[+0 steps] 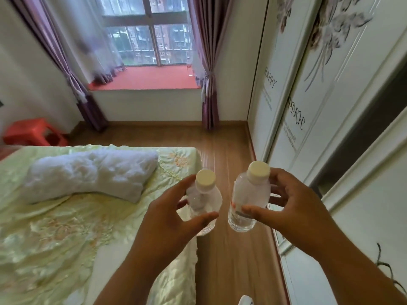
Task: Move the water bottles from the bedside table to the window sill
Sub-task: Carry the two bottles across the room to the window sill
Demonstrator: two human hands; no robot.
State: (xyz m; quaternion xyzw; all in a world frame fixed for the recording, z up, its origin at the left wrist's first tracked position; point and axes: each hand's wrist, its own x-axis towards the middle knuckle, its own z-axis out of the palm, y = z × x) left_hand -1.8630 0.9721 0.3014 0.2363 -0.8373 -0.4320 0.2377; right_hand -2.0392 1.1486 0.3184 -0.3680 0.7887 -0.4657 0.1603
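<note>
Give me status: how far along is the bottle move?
Done: one bottle already seems to stand at the red window sill's right end. In hand: left hand and right hand each hold a capped bottle. Left: carry both to the sill.

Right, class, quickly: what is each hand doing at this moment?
Left hand: grips a clear plastic water bottle with a cream cap.
Right hand: grips a second clear plastic cream-capped bottle.
</note>
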